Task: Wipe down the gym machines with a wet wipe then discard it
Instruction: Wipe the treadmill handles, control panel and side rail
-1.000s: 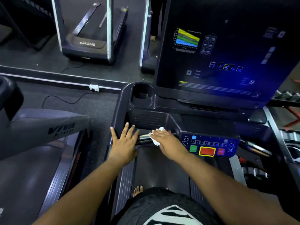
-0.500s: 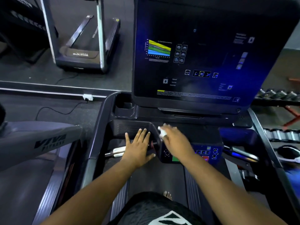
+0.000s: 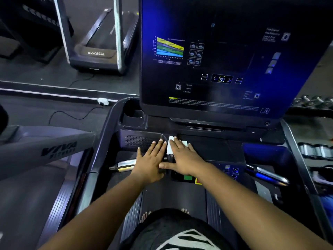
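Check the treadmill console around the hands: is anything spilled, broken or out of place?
Nothing stands out. The right hand presses the white wipe flat on the console ledge, and the left hand rests open beside it. The cup holder looks dry. No visible spill or damage.

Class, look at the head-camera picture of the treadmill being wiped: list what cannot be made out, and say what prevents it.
- Most of the white wipe: covered by the right hand.
- The button panel: partly hidden by the right hand and forearm.
- The small print on the console screen: too small and blurred.
- The left silver handle: its inner end lies under the left hand.
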`<action>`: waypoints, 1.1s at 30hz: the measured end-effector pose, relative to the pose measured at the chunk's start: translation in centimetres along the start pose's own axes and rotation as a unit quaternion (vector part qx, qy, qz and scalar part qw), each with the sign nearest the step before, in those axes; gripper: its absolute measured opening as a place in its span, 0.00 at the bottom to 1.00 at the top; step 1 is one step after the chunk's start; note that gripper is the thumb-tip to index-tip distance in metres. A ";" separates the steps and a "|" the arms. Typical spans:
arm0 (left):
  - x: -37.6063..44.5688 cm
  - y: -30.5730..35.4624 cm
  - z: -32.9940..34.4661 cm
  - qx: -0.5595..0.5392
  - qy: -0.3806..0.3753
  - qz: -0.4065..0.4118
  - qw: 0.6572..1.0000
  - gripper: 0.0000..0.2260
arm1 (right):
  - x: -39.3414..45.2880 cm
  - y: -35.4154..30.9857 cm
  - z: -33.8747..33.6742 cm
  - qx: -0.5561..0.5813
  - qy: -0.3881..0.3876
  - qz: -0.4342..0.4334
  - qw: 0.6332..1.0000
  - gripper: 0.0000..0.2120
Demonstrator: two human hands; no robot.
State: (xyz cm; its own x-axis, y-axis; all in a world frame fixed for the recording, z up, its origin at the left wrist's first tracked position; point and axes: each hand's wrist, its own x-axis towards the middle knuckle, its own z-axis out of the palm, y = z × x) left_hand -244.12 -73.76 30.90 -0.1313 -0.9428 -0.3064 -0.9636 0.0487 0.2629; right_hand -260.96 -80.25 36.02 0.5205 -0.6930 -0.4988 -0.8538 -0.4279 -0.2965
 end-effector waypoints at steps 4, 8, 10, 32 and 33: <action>0.0 0.0 -0.1 0.007 -0.001 0.004 1.000 0.50 | -2.1 0.0 0.2 -0.086 0.006 -0.028 0.996 0.68; 0.4 0.0 -0.3 -0.023 -0.020 -0.010 0.999 0.50 | 1.0 -1.1 -1.6 -0.101 0.010 0.011 0.995 0.66; 0.5 0.1 -0.3 -0.032 -0.024 -0.020 0.999 0.50 | 2.2 -1.5 -1.4 -0.054 0.005 0.018 0.998 0.63; 1.4 2.9 -1.4 -0.038 -0.062 -0.021 0.997 0.66 | -4.0 5.3 -0.3 -0.058 0.010 0.013 0.998 0.71; 1.5 3.0 -1.5 -0.037 -0.064 -0.025 0.997 0.66 | -4.5 6.7 -0.5 -0.057 0.010 0.033 0.998 0.69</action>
State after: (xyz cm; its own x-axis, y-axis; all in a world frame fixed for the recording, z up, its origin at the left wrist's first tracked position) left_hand -246.84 -75.50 32.62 -0.1175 -0.8933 -0.4338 -0.9502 -0.0258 0.3105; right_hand -269.01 -80.28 36.70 0.4651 -0.7327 -0.4969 -0.8799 -0.4445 -0.1682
